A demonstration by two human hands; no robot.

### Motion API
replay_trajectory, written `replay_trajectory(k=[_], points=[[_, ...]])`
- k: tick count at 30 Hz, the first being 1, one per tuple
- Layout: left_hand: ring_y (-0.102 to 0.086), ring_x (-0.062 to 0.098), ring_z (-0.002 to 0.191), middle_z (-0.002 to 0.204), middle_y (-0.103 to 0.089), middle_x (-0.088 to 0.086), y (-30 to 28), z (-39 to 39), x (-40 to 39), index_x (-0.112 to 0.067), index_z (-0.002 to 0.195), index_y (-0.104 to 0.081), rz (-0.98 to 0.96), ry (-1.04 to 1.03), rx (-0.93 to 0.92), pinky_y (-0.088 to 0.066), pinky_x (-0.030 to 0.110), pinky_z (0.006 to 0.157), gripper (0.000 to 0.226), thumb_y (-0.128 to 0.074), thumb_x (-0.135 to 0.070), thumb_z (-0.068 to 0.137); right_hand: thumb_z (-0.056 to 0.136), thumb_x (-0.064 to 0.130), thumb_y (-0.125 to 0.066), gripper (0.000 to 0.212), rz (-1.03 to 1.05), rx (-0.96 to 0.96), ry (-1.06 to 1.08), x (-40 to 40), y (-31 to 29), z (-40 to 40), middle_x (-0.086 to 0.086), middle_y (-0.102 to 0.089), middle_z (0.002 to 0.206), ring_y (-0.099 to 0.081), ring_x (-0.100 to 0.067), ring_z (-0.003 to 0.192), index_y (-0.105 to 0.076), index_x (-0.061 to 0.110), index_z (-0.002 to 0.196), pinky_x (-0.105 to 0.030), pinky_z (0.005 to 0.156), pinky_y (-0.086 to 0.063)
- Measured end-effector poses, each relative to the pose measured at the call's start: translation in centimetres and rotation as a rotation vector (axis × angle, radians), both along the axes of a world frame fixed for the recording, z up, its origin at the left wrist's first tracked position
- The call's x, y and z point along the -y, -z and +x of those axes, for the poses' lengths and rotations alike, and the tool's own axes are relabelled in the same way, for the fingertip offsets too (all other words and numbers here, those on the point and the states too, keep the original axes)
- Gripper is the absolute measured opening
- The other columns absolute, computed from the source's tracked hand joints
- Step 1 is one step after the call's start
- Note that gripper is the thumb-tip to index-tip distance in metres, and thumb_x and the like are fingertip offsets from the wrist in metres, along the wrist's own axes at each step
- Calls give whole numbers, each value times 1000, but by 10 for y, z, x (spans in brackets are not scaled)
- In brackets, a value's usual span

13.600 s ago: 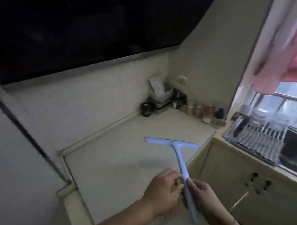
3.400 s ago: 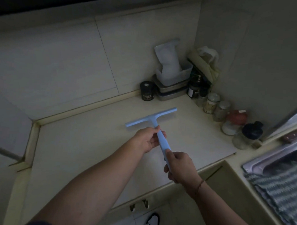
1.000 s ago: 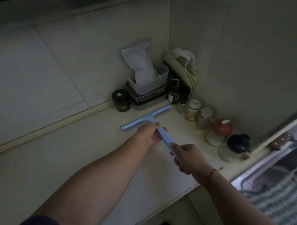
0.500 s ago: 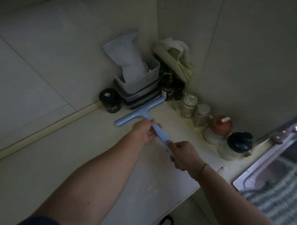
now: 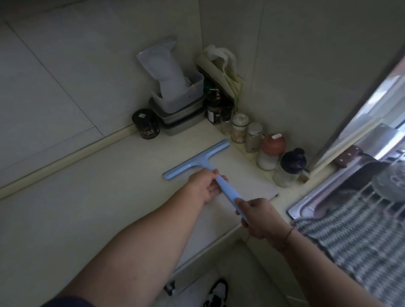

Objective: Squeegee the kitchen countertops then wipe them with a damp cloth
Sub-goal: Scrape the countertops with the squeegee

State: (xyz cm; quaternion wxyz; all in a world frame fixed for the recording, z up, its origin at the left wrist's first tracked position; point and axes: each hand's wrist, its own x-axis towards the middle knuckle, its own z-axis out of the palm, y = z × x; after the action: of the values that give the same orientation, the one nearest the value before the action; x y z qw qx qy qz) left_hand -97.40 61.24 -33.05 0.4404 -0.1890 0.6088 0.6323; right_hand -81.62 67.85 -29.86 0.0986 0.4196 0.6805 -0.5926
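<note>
A light blue squeegee (image 5: 197, 159) lies with its blade flat on the cream countertop (image 5: 83, 201), short of the back corner. My left hand (image 5: 203, 183) grips the handle just behind the blade. My right hand (image 5: 258, 217) holds the handle's rear end, near the counter's front edge. The blade runs diagonally, its right tip close to the row of jars. No cloth for wiping is identifiable on the counter.
In the corner stand a black jar (image 5: 146, 127), stacked containers with a white pouch (image 5: 176, 101), bottles and several spice jars (image 5: 253, 137). A steel sink (image 5: 310, 204) with a striped cloth (image 5: 360, 239) and wire rack lies right. A shoe (image 5: 216, 297) shows on the floor.
The squeegee was pushed toward the corner containers, then drawn back toward me; its blade now sits farther from the containers. Both hands keep their grip.
</note>
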Motion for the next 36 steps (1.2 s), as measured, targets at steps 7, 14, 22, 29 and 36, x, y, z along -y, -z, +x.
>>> replay_trajectory(k=[7,14,22,29,36], points=[[-65,26,75,83,-64,16,0,72,1,1,99,-53,19,21,24,-53,43,79,7,-50,-6,98,97,43,-49,53,225,6,-94,0,7,74,-1,-56,46,-50,-13,38,-61,8,60,-23,41,-38],[-66,24,71,81,-65,15,-1,124,-4,-2,98,-54,19,49,16,-55,40,70,6,-51,-7,98,98,40,-50,58,216,12,-75,0,3,126,1,-45,33,-43,-15,28,-55,8,49,-21,37,-33],[-69,26,75,88,-68,17,-4,130,0,0,104,-56,39,27,16,-56,37,57,10,-54,-7,96,98,42,-49,54,215,-10,-69,3,3,133,-3,-50,42,-44,-16,32,-56,10,54,-21,38,-34],[-70,21,61,69,-69,12,-13,101,38,0,93,-57,95,-66,8,-57,33,51,7,-56,-7,95,95,49,-50,56,223,-39,-163,22,-17,97,-2,-53,43,-49,-16,37,-59,10,55,-23,44,-39],[-64,13,43,61,-65,9,-42,-3,143,-4,83,-57,78,-221,-115,-51,23,40,12,-56,-6,94,100,37,-47,43,-11,-194,-278,119,-25,-20,-8,-63,55,-49,-19,36,-64,3,80,-20,38,-35]])
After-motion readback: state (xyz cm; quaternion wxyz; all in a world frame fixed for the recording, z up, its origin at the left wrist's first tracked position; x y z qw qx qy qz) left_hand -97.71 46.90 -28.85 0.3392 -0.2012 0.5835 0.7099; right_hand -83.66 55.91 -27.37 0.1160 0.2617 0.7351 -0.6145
